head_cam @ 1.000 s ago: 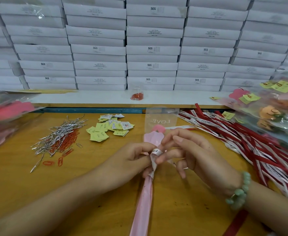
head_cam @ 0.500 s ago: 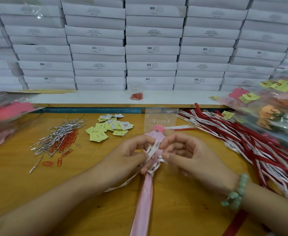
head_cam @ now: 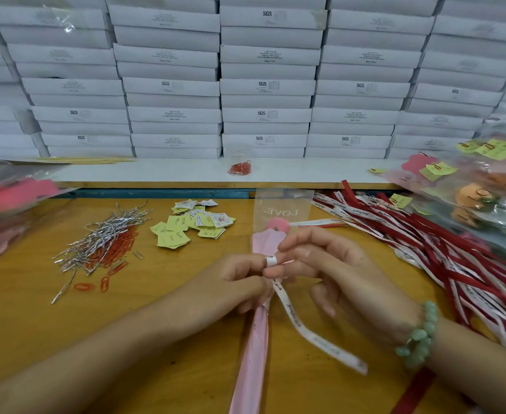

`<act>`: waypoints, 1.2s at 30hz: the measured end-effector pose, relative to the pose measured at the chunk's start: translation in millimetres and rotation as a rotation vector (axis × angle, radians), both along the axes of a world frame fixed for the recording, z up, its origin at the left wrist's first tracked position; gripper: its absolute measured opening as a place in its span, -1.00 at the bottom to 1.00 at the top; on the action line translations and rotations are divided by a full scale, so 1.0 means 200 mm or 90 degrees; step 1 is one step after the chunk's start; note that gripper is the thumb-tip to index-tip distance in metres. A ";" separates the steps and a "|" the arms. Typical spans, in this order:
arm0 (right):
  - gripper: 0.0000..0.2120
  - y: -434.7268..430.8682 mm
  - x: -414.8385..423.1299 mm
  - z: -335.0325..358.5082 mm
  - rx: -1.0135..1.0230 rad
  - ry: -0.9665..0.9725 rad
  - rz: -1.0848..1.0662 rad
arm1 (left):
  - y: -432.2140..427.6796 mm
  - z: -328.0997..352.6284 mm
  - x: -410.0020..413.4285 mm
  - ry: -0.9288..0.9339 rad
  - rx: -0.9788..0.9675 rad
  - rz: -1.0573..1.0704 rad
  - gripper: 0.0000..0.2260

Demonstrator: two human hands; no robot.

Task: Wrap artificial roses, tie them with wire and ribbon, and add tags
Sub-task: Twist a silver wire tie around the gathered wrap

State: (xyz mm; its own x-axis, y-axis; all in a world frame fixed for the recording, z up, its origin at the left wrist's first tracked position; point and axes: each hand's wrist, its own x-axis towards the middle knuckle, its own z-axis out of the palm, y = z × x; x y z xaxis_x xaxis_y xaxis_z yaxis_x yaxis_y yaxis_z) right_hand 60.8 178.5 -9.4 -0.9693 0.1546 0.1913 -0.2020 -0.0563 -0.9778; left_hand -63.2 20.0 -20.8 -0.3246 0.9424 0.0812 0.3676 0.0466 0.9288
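Both hands, the left hand (head_cam: 239,279) and right hand (head_cam: 329,273), are gripping and tying a white ribbon (head_cam: 302,321) around the already wrapped rose (head_cam: 263,243); the tags (head_cam: 192,225) are waiting.

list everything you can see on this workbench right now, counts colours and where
wooden workbench: one, yellow-brown, fills foreground
white cardboard boxes: many, white, stacked along the back
pink-wrapped artificial rose in clear LOVE sleeve: one, pink, centre, under both hands
white printed ribbon: one, looped at the fingers, tail trailing to the right of the stem
silver wire ties: a pile, silver, left of centre
orange paper clips: many, beside and under the ties
yellow and white paper tags: a heap, centre-left
red and white ribbons: a heap, right
finished wrapped roses: several, far right
bag of orange clips: one, back ledge
green bead bracelet: one, right wrist
left hand: pinching stem and ribbon
right hand: working the ribbon
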 end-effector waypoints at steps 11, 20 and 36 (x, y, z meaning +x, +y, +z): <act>-0.90 0.02 0.00 -0.03 0.437 0.060 -0.190 | 0.01 -0.05 0.03 -0.062 0.077 0.062 -0.79; -0.95 0.03 -0.01 -0.05 0.444 0.066 -0.156 | 0.02 -0.06 0.02 -0.017 0.049 0.082 -0.63; -0.85 0.00 0.01 -0.03 0.545 0.141 -0.244 | 0.01 -0.09 -0.03 -0.261 0.149 0.122 -0.90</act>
State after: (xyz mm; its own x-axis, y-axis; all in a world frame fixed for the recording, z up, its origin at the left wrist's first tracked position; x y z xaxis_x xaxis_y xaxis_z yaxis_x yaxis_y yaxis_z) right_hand 63.0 179.4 -16.3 -0.8103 0.1761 0.5589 -0.2430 0.7669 -0.5939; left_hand -68.9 22.9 -39.0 -0.5396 0.8343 0.1133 -0.0237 -0.1495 0.9885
